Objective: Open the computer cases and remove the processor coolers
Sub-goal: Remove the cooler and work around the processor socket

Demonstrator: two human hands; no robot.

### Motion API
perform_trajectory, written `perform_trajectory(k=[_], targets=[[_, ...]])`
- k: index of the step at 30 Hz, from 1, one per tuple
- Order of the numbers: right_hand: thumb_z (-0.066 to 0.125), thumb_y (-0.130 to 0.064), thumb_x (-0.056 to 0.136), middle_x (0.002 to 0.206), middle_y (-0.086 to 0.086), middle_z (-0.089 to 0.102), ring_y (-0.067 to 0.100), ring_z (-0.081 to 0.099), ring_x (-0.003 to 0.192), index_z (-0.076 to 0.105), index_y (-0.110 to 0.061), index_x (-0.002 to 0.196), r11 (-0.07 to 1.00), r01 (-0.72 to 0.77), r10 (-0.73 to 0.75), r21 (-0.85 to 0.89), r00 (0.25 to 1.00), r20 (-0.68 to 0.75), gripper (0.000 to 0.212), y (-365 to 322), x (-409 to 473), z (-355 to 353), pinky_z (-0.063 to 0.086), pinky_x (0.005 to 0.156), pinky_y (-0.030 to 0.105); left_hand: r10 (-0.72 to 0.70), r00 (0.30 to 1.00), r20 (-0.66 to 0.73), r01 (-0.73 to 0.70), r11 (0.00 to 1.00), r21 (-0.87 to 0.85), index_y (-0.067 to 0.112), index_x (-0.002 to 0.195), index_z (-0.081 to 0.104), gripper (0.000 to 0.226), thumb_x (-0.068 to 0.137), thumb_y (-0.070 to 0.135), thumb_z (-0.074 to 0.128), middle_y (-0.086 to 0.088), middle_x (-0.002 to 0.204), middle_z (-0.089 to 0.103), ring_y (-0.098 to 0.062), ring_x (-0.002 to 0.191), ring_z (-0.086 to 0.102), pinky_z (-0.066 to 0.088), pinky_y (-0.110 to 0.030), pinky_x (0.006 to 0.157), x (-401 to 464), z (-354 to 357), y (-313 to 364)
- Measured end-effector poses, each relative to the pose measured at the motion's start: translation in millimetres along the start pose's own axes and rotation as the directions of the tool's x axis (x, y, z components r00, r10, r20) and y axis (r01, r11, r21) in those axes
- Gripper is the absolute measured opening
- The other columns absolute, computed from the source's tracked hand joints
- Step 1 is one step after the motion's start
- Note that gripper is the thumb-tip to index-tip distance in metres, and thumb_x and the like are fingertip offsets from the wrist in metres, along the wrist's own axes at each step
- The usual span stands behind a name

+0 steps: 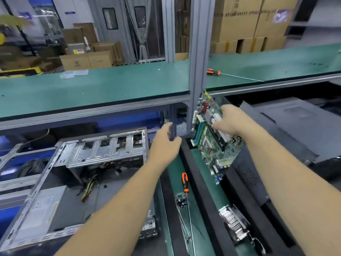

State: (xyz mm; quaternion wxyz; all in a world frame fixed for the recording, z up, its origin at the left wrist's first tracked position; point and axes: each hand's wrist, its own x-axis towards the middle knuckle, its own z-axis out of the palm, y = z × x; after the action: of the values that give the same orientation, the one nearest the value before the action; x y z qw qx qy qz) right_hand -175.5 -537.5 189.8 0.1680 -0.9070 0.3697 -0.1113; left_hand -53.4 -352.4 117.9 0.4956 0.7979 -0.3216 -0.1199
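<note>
My right hand [227, 121] grips a green motherboard [212, 143], held tilted on edge above the green work mat [201, 182]. To its left, my left hand [164, 143] hovers with fingers spread and holds nothing. An opened computer case [88, 163] with its bare metal frame and loose cables lies at the lower left. A finned metal processor cooler [235, 224] rests on the mat near the bottom right. An orange-handled screwdriver [185, 183] lies on the mat beside a small cluster of black screws [181, 201].
A grey post [199, 52] rises just behind the motherboard. A green shelf [110, 85] spans the view, with a second orange screwdriver [213, 72] on it. Dark case panels [287, 122] are stacked at the right. Cardboard boxes [249, 19] stand behind.
</note>
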Motion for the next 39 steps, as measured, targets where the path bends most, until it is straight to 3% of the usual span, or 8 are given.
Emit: perform_trajectory(k=[3, 10, 14, 17, 22, 29, 36, 39], targets=[[0.069, -0.025, 0.086, 0.084, 0.009, 0.054, 0.023, 0.048, 0.068, 0.041, -0.013, 0.079, 0.999, -0.012, 0.013, -0.036, 0.999, 0.032, 0.032, 20.3, 14.1, 23.9, 0.035, 0.056, 0.034, 0.017, 0.999, 0.032, -0.021, 0.991, 0.131, 0.032, 0.143, 0.045, 0.051, 0.093, 0.027, 0.053, 0.001, 0.134, 0.053, -0.022, 0.107, 0.058, 0.049, -0.035, 0.085, 3.1, 13.6, -12.3], [0.070, -0.029, 0.086, 0.084, 0.004, 0.049, 0.026, 0.052, 0.078, 0.040, -0.016, 0.082, 0.996, -0.090, 0.088, 0.014, 0.990, 0.107, 0.033, 50.9, 40.1, 68.6, 0.036, 0.057, 0.035, 0.055, 0.997, 0.062, -0.074, 0.932, 0.355, 0.030, 0.131, 0.058, 0.041, 0.092, 0.023, 0.049, 0.007, 0.109, 0.060, -0.019, 0.097, 0.059, 0.051, -0.041, 0.088, 5.1, 28.0, -33.3], [0.070, -0.030, 0.087, 0.084, 0.003, 0.046, 0.028, 0.052, 0.082, 0.042, -0.014, 0.088, 0.995, -0.099, 0.095, 0.015, 0.981, 0.167, 0.032, 64.1, 53.6, 87.7, 0.040, 0.063, 0.036, 0.142, 0.983, 0.116, -0.184, 0.776, 0.603, 0.029, 0.132, 0.056, 0.042, 0.092, 0.025, 0.047, 0.003, 0.115, 0.062, -0.025, 0.105, 0.059, 0.046, -0.043, 0.092, 10.4, 29.5, -46.6], [0.073, -0.028, 0.084, 0.076, 0.003, 0.045, 0.022, 0.046, 0.067, 0.040, -0.014, 0.081, 0.990, -0.127, 0.116, 0.056, 0.978, 0.173, 0.036, 70.2, 63.2, 90.6, 0.035, 0.055, 0.034, 0.144, 0.969, 0.200, -0.246, 0.612, 0.752, 0.028, 0.133, 0.056, 0.042, 0.093, 0.026, 0.043, 0.002, 0.114, 0.062, -0.024, 0.106, 0.056, 0.039, -0.041, 0.095, 15.0, 29.4, -59.5], [0.075, -0.026, 0.084, 0.070, 0.004, 0.042, 0.017, 0.038, 0.058, 0.041, -0.012, 0.080, 0.987, -0.148, 0.134, 0.070, 0.976, 0.175, 0.038, 79.3, 72.6, 93.0, 0.029, 0.050, 0.033, 0.075, 0.976, 0.204, -0.210, 0.558, 0.803, 0.027, 0.126, 0.058, 0.038, 0.092, 0.028, 0.042, 0.003, 0.113, 0.061, -0.022, 0.104, 0.053, 0.034, -0.038, 0.097, 12.1, 28.7, -87.0], [0.076, -0.021, 0.079, 0.068, 0.006, 0.042, 0.021, 0.039, 0.056, 0.044, -0.009, 0.078, 0.987, -0.149, 0.135, 0.059, 0.972, 0.194, 0.035, 79.5, 76.1, 98.9, 0.031, 0.050, 0.031, -0.024, 0.992, 0.123, -0.036, 0.883, 0.467, 0.037, 0.107, 0.065, 0.038, 0.076, 0.041, 0.044, 0.018, 0.093, 0.064, -0.008, 0.093, 0.057, 0.042, -0.034, 0.099, 18.8, 21.3, -85.8], [0.074, -0.025, 0.085, 0.081, 0.008, 0.045, 0.019, 0.041, 0.063, 0.043, -0.009, 0.086, 0.984, -0.156, 0.130, 0.091, 0.961, 0.243, 0.035, 92.4, 76.9, 128.1, 0.032, 0.051, 0.033, -0.064, 0.990, 0.129, 0.012, 0.929, 0.371, 0.040, 0.097, 0.065, 0.032, 0.072, 0.042, 0.045, 0.023, 0.085, 0.065, 0.005, 0.082, 0.057, 0.046, -0.033, 0.097, 13.2, 18.1, -82.6], [0.075, -0.025, 0.085, 0.098, 0.017, 0.053, 0.025, 0.051, 0.075, 0.051, 0.000, 0.107, 0.975, -0.199, 0.162, 0.103, 0.943, 0.292, 0.040, 107.4, 77.9, 140.6, 0.043, 0.060, 0.037, -0.076, 0.988, 0.134, 0.022, 0.932, 0.362, 0.041, 0.096, 0.065, 0.031, 0.072, 0.042, 0.045, 0.023, 0.085, 0.065, 0.003, 0.081, 0.058, 0.047, -0.035, 0.098, 12.6, 18.0, -81.6]])
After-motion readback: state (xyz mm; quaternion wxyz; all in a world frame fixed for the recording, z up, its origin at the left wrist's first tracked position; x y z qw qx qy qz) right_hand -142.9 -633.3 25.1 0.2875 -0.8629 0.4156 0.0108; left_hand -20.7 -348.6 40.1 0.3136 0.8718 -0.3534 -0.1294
